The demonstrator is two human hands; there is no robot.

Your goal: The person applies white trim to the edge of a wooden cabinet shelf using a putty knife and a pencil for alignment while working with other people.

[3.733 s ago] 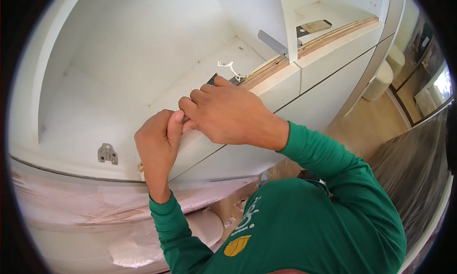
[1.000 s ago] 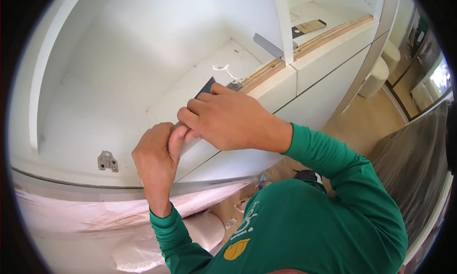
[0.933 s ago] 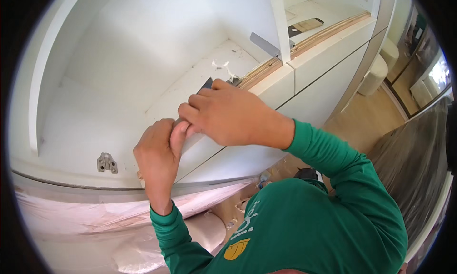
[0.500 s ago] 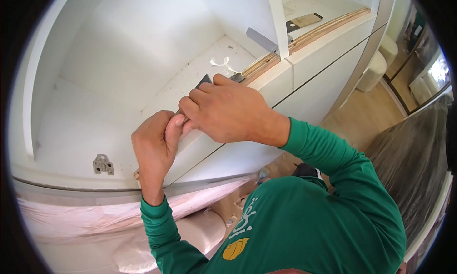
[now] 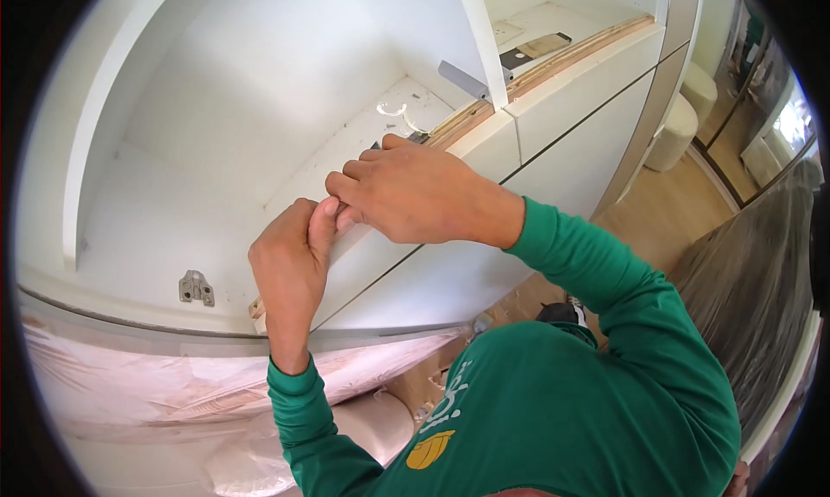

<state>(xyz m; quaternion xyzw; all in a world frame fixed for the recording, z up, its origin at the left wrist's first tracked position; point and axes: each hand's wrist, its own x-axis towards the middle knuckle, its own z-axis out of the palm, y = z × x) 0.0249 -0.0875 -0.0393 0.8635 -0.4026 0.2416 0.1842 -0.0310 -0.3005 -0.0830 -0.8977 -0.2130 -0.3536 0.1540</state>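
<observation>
My right hand (image 5: 415,190) is closed, knuckles up, over the front edge of a white cabinet (image 5: 467,164). Beyond its fingers shows the corner of a dark flat piece (image 5: 376,145), mostly hidden by the hand. My left hand (image 5: 292,246) is closed too, its thumb pressed against the right hand's fingertips; what it grips is hidden. Along the cabinet's edge, bare layered wood (image 5: 462,123) shows to the right of my hands. Beside it a curled white strip (image 5: 393,111) lies on the cabinet floor.
An upright white divider (image 5: 486,43) meets the front edge, with a grey cylindrical fitting (image 5: 464,79) beside it. Past it lies a tan and black flat tool (image 5: 536,50). A metal hinge plate (image 5: 196,288) sits at left. Pinkish plastic sheeting (image 5: 173,385) hangs below; a pale stool (image 5: 673,134) stands right.
The view has shifted slightly. My hands stay close together at the edge, and less of the dark piece shows above my right hand.
</observation>
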